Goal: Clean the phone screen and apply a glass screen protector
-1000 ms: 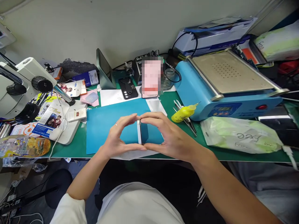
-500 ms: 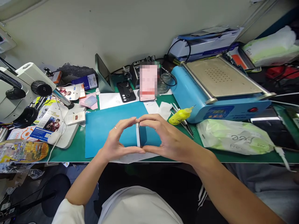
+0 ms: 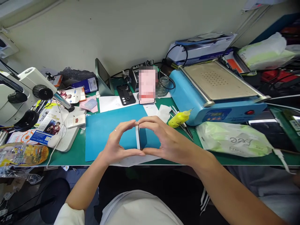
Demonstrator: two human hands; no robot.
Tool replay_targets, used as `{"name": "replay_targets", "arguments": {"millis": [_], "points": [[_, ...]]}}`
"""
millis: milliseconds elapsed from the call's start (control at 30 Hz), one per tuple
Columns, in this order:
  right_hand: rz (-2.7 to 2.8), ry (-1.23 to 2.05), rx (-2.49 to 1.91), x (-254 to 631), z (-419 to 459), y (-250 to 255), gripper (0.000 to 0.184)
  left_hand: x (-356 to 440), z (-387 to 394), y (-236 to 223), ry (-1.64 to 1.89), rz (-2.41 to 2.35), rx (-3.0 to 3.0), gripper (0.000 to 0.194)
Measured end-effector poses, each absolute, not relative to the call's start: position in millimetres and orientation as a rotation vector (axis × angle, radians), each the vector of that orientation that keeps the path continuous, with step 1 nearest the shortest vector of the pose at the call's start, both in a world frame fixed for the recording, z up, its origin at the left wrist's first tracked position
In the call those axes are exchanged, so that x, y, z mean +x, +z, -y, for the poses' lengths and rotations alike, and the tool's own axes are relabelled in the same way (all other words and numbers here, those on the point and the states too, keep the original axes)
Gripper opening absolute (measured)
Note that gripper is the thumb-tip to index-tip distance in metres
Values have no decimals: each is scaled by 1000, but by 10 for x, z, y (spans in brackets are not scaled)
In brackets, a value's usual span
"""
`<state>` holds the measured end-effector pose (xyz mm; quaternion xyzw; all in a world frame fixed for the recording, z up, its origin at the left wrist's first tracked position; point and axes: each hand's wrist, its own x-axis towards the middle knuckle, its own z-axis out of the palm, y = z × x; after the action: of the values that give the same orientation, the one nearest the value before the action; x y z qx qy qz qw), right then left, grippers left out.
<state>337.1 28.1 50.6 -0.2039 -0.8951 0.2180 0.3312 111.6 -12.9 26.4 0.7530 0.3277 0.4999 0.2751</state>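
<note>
A slim phone with a silver edge (image 3: 137, 137) stands on its side, edge-on to me, over the blue work mat (image 3: 103, 125). My left hand (image 3: 114, 145) pinches it from the left, fingertips on its top end and thumb under its near end; a ring shows on one finger. My right hand (image 3: 164, 140) grips the same phone from the right in a mirrored pinch. Both hands' fingers are curled and closed on the phone's ends.
A microscope (image 3: 21, 90) stands at the left on a white base with leaflets. A blue heating machine (image 3: 215, 93), a yellow glue bottle (image 3: 179, 118), tweezers (image 3: 185, 126), a greenish plastic bag (image 3: 234, 139) lie right. A black phone case (image 3: 126, 93) and tablet stand (image 3: 103, 76) sit behind the mat.
The hands and phone keep the same grip. The view has tilted slightly, so everything sits a little higher and more to the left in the picture.
</note>
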Motion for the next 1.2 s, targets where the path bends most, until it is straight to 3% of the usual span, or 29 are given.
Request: {"name": "replay_targets", "arguments": {"millis": [600, 1067, 1200], "points": [[2364, 266, -401, 3338, -293, 434, 64, 1089, 233, 276, 1343, -816, 2102, 85], [2423, 394, -359, 3381, -315, 518, 67, 1082, 204, 310, 1338, -755, 2138, 85], [2426, 424, -367, 3389, -322, 533, 60, 1079, 194, 318, 1340, -748, 2143, 84]]}}
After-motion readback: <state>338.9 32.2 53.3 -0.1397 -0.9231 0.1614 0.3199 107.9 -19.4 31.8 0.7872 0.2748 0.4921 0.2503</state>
